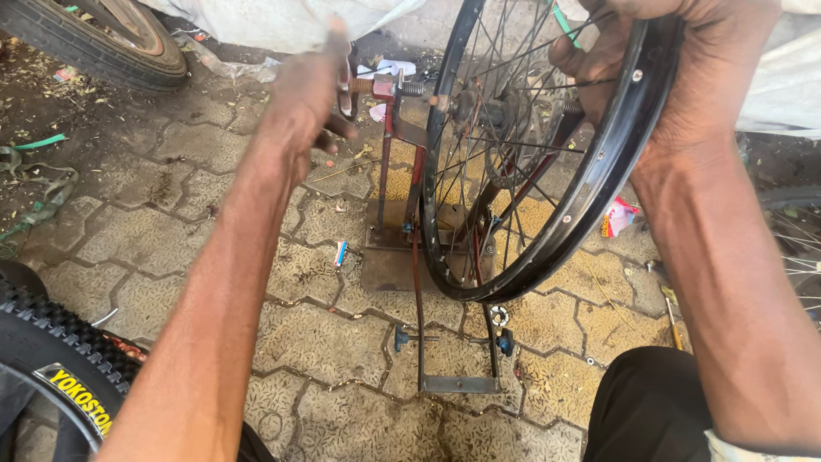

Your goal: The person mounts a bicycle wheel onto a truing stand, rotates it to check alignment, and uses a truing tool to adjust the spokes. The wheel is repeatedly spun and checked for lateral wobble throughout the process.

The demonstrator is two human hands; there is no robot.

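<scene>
Right hand: grip closed over black wheel rim, upper right | Rim: upright in rusty truing stand on paved floor, plane running away from viewer | Left hand: blurred, at stand's upper-left axle end, grip state undeterminable; right hand nearer rim.

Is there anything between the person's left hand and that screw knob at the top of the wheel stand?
Nothing visible: the left hand is right at the threaded knob on the stand. The right hand grips the bare wheel rim.
</scene>
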